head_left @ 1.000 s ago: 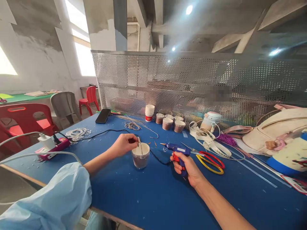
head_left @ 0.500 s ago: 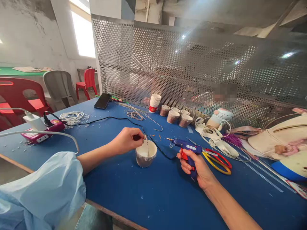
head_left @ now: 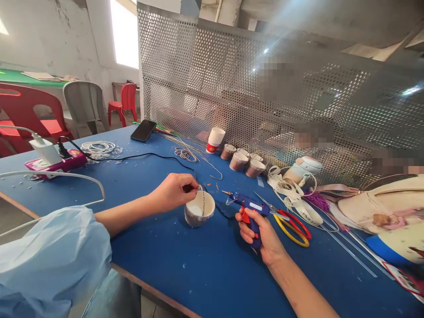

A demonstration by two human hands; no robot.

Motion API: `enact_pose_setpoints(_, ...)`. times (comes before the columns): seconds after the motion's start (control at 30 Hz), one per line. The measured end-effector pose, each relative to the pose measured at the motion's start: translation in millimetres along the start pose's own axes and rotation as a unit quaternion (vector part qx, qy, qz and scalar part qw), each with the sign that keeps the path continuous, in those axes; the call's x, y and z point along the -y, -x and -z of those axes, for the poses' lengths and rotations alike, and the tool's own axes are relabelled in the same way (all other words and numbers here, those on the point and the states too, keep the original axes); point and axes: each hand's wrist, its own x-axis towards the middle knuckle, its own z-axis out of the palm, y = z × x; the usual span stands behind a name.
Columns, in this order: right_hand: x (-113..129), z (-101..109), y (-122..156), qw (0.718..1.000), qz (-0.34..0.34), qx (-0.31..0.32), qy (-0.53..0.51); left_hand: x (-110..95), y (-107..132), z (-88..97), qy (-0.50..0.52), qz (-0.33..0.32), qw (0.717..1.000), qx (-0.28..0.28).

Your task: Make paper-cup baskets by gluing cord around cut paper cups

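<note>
Blue glue gun (head_left: 253, 204) fills the right hand (head_left: 260, 232)'s curled grip; leftward, the left hand (head_left: 175, 192) pinches cord (head_left: 203, 204) over a counter (head_left: 165, 251) cup (head_left: 195, 220), likely light, best held by its wall.

1. Daylight pours through a window (head_left: 126, 37) at upper left, its pane burned out to white.
2. A ceiling lamp (head_left: 411, 91) glares at far right; a hazy streak of flare falls across the dim upper middle.
3. Soft shadow pools on the blue tabletop (head_left: 159, 256) beneath the hot-glue gun (head_left: 250, 205).
4. Foreground detail is fairly crisp; shapes behind the perforated metal screen (head_left: 168, 48) blur, some pixelated.
5. Wide-angle distortion stretches the light-blue sleeve (head_left: 56, 249) at lower left.
</note>
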Motion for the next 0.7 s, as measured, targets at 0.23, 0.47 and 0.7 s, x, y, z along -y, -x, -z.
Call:
enact_pose_setpoints(0.23, -2, 1, 0, 1.0, -0.008, 0.01, -0.019, -9, 4, 6.7, 0.03, 0.011, 0.999, 0.006)
enact_pose_setpoints(0.47, -3, -4, 8, 0.999, -0.015, 0.031, 0.012, -14, 12, 9.0, 0.038, -0.034, 0.998, 0.038)
enact_pose_setpoints(0.7, -1, -12, 15, 0.998, -0.035, 0.041, 0.037, -17, 16, 11.0, 0.033, -0.059, 0.996, 0.061)
